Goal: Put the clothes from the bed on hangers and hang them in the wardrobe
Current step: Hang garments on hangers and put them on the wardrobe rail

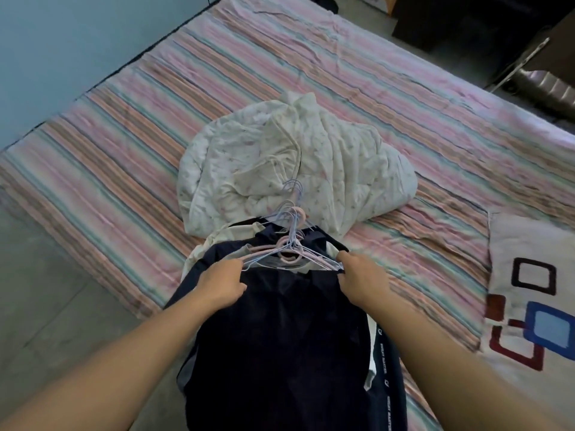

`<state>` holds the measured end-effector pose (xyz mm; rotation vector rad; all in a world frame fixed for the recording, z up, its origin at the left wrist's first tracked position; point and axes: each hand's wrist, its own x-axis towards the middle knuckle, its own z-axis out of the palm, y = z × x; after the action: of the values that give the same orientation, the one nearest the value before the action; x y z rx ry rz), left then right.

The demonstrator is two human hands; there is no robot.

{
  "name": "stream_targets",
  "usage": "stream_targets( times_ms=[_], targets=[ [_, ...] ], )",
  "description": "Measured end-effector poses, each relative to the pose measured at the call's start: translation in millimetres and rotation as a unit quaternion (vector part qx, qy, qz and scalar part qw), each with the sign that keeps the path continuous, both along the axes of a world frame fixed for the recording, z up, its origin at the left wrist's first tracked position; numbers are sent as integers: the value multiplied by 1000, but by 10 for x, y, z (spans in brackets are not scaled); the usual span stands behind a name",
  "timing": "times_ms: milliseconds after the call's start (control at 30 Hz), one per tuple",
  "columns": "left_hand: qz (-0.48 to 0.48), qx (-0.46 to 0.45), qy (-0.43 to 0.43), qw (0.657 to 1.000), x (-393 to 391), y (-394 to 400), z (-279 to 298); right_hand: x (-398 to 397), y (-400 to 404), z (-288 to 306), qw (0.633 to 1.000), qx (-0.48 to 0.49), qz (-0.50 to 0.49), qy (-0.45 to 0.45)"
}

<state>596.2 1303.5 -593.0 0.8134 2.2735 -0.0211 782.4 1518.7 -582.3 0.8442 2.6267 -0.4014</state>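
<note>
**Inspector:** Left hand (222, 283)?

**Assistant:** Curled over the left shoulder of the dark navy garment (280, 353), fingers closed on the cloth and on the left ends of the hangers (289, 247). Fingertips tucked under, out of sight.

**Inspector:** Right hand (362, 283)?

**Assistant:** Pinching the right shoulder of the same garment together with the right ends of the hangers. Thumb and fingers closed on both.

**Inspector:** Between the fingers?

**Assistant:** Bunch of thin wire hangers, pale blue and pink, tangled at the necks. Hooks pointing away from the fingertips, toward the white bundle. Cannot tell how many.

**Inspector:** Beyond the fingertips?

**Assistant:** Crumpled white floral quilt (295, 169), heaped on the striped bedsheet (155, 104). Hanger hooks overlapping its near edge. Directly in the way of anything pushed forward.

**Inspector:** Under the navy garment?

**Assistant:** Cream cloth (199, 253) showing just left of the left fingers, partly covered. Dark strip with white lettering (383, 362) below the right wrist, beside the navy cloth. Cannot tell whether separate clothing.

**Inspector:** Right of the right fingers?

**Assistant:** Pillow (529, 290) with red, blue and black square outlines, well apart, lying on the bed.

**Inspector:** Left of the left fingers?

**Assistant:** Grey floor (46, 290) past the mattress edge; pale blue wall (62, 42) farther off.

**Inspector:** Far side, past the bed?

**Assistant:** Dark furniture (451, 20) and a metal-framed chair (541, 82), dim, details unclear.
</note>
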Motion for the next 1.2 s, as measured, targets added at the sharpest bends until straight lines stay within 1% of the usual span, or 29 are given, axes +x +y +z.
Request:
stream_targets(
  times_ms=[167,300,400,500,567,733,967,1033,1200],
  targets=[
    [14,0,10,1000,-7,4,-490,-82,70,-547,1000,-12,-18,3],
    [35,4,-3,999,-3,39,-770,-128,74,-893,999,-30,-20,-13],
    [35,-16,-11,999,5,71,-924,-134,48,-1063,995,-88,-17,-43],
    [40,-17,-23,999,2,90,-1034,-135,30,-1128,996,-76,-38,-33],
    [60,-6,-12,998,-1,93,-1066,-142,26,-1128,997,-64,-49,-21],
    [101,19,32,994,-6,119,-1016,-144,11,-1061,993,-69,-98,16],
    [100,39,39,994,-6,87,-842,-34,-83,-844,991,-77,-99,37],
    [97,45,29,994,2,17,-770,16,-128,-736,991,-79,-100,48],
    [97,82,40,991,48,-132,-480,99,-287,-377,989,-76,-104,76]
  ],
)
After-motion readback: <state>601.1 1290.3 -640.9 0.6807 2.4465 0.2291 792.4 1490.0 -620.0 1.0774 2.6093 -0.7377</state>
